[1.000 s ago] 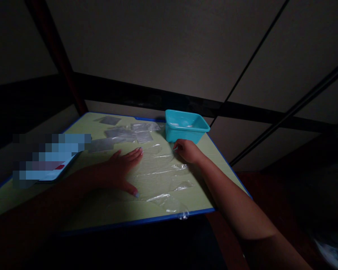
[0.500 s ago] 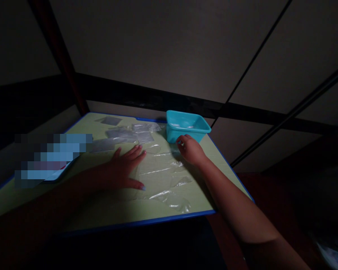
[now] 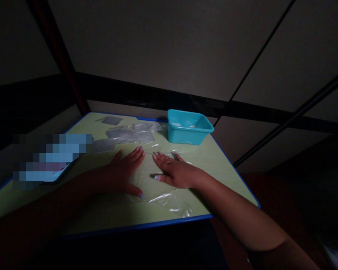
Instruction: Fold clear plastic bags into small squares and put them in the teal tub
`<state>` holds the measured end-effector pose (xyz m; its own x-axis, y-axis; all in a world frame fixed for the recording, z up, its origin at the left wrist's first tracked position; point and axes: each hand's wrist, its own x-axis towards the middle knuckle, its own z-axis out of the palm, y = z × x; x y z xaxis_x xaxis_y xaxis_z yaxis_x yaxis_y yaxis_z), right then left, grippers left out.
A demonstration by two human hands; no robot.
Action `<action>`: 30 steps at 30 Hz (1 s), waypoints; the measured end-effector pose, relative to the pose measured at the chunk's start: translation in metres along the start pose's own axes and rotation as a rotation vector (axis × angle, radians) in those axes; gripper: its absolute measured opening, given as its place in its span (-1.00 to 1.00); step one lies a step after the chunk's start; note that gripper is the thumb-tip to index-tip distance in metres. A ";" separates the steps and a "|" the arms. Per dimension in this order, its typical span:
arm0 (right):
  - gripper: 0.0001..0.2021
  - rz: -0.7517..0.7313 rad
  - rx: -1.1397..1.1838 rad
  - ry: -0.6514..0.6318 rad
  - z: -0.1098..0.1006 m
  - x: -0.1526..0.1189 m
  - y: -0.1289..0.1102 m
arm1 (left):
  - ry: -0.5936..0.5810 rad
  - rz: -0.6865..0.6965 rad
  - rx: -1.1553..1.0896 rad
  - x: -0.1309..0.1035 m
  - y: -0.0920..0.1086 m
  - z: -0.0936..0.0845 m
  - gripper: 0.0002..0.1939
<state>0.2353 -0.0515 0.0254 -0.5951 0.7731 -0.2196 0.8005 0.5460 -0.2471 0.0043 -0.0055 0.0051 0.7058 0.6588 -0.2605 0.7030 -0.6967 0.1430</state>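
Film lies spread on table, between the hands. Left hand and right hand: fingers splayed, gripping nothing. Looks partly flattened; wrinkles left nearest the person. Grey plastic pieces lie left of teal bin.

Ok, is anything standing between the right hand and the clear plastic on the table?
Nothing visible: the right hand appears to rest directly on the clear plastic, while the teal bin stands beyond the hand, not between them.
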 end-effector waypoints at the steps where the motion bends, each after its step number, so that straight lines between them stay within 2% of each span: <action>1: -0.25 0.064 -0.029 0.002 -0.002 -0.001 0.003 | -0.003 -0.005 0.003 0.000 0.000 -0.001 0.30; 6: -0.18 0.388 -0.104 -0.043 -0.012 -0.008 0.017 | 0.010 0.002 0.006 0.002 -0.005 0.004 0.30; 10: -0.16 0.503 -0.125 -0.037 -0.016 -0.008 0.019 | 0.054 0.039 0.011 0.003 -0.009 0.009 0.32; 13: -0.20 0.437 -0.152 0.068 -0.014 -0.006 0.020 | 0.075 0.006 0.016 0.003 -0.007 0.006 0.25; 16: -0.28 0.266 -0.130 0.176 -0.010 -0.001 0.023 | 0.127 -0.046 0.022 0.003 -0.003 0.002 0.07; 18: -0.33 0.150 -0.086 0.193 -0.007 0.005 0.024 | 0.145 -0.051 0.032 0.003 -0.003 0.003 0.03; 24: -0.43 -0.087 0.012 0.158 0.002 0.024 0.015 | 0.131 -0.033 0.013 0.006 -0.009 0.013 0.16; 27: -0.45 -0.114 0.018 0.142 0.003 0.028 0.011 | 0.115 -0.039 0.011 0.004 -0.007 0.009 0.15; 30: -0.43 -0.032 0.006 0.166 0.001 0.027 0.016 | 0.073 -0.048 0.012 0.001 -0.001 0.001 0.16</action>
<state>0.2318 -0.0220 0.0141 -0.5999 0.7984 -0.0528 0.7807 0.5696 -0.2572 0.0043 -0.0042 0.0038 0.6764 0.7099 -0.1962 0.7351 -0.6672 0.1203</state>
